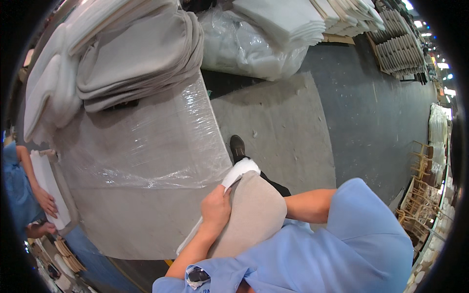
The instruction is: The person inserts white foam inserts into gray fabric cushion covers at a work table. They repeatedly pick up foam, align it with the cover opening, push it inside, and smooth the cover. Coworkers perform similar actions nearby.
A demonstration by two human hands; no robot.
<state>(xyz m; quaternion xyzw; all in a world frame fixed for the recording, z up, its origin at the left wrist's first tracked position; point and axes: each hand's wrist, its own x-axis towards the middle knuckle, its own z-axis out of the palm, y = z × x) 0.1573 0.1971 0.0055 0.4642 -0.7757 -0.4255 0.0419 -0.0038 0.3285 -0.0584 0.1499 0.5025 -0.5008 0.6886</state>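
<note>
Close to my body I hold a grey fabric cushion cover (256, 207) with white foam padding (242, 171) showing at its far end. My left hand (215, 209) is closed round the left edge of the white padding, the thumb near the fabric. From the right, my forearm (310, 205) passes behind the cover, which hides my right hand, so its fingers do not show. Left of the cushion spreads a table (141, 215) with a grey top, partly covered by clear plastic film (146, 141).
A stack of grey covers (139, 61) lies on the table's far side, beside white foam pieces (44, 93). Beyond stand a clear plastic bag (234, 46) and stacked white sheets (286, 19). At the left, a co-worker's hands (46, 202) touch a white block. Wooden frames (420, 200) stand far right.
</note>
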